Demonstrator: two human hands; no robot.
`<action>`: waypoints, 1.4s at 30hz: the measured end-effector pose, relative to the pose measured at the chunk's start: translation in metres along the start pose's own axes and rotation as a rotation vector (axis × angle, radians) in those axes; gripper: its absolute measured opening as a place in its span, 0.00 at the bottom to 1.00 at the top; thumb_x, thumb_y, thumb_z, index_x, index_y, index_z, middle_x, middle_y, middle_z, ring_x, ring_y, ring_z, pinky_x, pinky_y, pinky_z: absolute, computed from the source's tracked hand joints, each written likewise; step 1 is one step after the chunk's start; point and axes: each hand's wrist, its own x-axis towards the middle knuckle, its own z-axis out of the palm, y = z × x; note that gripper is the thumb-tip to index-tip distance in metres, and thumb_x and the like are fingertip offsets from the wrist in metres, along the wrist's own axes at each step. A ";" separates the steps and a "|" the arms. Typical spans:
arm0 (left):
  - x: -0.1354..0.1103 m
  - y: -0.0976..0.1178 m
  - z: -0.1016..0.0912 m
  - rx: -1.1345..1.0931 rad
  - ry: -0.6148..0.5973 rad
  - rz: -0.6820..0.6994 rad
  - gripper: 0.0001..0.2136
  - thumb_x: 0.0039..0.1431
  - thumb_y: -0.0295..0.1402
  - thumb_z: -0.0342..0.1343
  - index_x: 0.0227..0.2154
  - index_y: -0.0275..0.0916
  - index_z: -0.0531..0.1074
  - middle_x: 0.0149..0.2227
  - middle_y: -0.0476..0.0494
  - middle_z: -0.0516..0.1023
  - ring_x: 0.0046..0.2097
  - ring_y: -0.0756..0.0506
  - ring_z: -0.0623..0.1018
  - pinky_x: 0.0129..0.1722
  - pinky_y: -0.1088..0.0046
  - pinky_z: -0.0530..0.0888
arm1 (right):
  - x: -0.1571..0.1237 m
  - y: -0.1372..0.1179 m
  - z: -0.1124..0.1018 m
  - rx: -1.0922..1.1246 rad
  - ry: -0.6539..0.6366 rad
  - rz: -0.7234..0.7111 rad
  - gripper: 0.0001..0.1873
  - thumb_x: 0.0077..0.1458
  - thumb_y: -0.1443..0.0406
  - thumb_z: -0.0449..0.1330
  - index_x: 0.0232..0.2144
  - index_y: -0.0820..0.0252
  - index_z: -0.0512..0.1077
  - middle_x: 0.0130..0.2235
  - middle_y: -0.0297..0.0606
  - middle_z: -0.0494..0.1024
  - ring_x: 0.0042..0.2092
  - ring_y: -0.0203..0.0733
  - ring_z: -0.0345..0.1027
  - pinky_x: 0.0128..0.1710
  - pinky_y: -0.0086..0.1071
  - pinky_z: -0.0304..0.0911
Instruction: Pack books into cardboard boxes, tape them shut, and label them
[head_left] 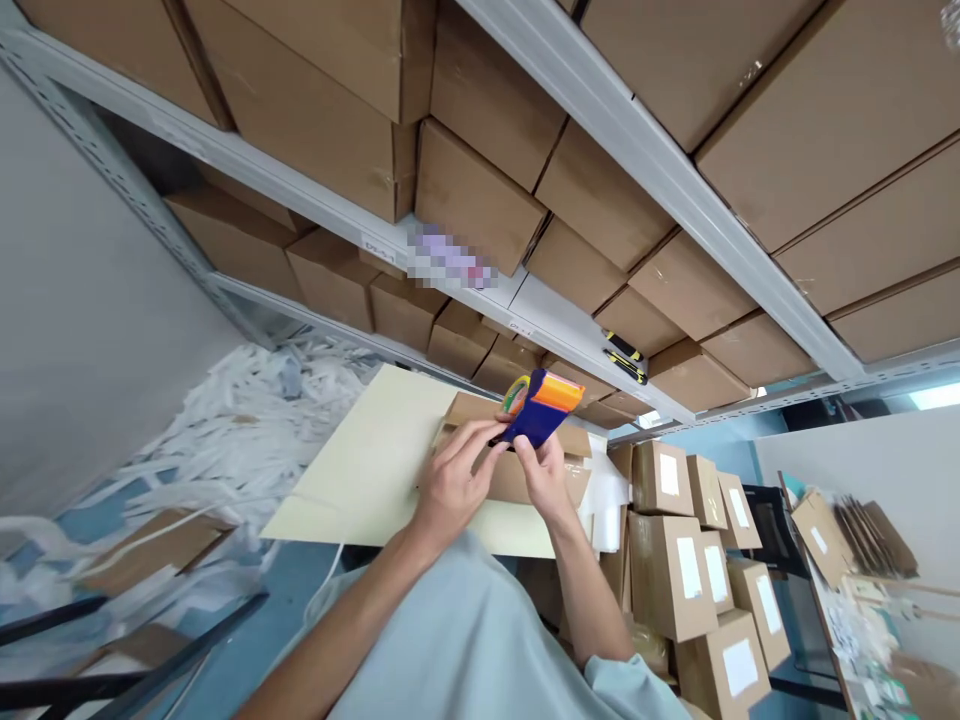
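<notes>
In front of my chest, over the table, I hold a blue and orange tape dispenser (541,418) with a yellow-green tape roll (515,394) at its left side. My left hand (457,480) has its fingers bent at the dispenser's left lower end, near the roll. My right hand (546,478) pinches its lower edge, thumb toward me. Just beneath both hands lies a cardboard box (510,478) with flaps, partly covered by my hands. The box rests on a pale yellow tabletop (352,470).
Metal shelves (675,200) packed with cardboard boxes rise ahead. Two yellow-black cutters (626,358) lie on one shelf. Labelled boxes (675,560) are stacked at right, beside a white roll (609,525). White paper strips (247,430) heap at left, near dark bars (172,660).
</notes>
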 end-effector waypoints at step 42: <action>-0.019 -0.090 -0.072 -0.525 0.170 -1.046 0.18 0.49 0.47 0.76 0.34 0.39 0.81 0.34 0.44 0.83 0.39 0.42 0.84 0.48 0.56 0.89 | 0.030 -0.095 -0.103 -0.649 -0.671 0.763 0.32 0.57 0.38 0.74 0.40 0.62 0.79 0.35 0.43 0.88 0.34 0.44 0.83 0.32 0.31 0.76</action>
